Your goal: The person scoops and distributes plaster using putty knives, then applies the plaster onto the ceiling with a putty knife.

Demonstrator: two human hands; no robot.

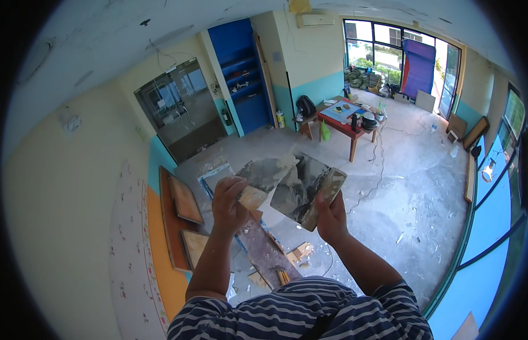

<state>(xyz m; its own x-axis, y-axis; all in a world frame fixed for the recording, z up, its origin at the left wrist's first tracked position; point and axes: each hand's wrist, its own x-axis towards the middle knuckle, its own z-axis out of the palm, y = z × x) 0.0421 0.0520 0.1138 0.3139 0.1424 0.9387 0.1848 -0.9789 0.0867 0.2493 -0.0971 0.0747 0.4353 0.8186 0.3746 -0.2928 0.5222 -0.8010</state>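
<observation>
My left hand (227,201) is closed around the edge of a putty scraper (264,173), which has a pale, worn grip strip and a grey, smeared blade. My right hand (331,218) grips a second, wide rectangular putty scraper (309,190) by its putty-crusted side. Off-white putty (288,170) lies on the blades where the two come together in front of me. Whether the blades touch or only overlap in view, I cannot tell.
Below my hands stands a long, dirty plank (267,249) with debris around it. Framed boards (184,198) lean on the left wall. Farther off are a cluttered red-edged table (349,127), a blue shelf recess (235,73) and a cable (377,175) on the dusty floor.
</observation>
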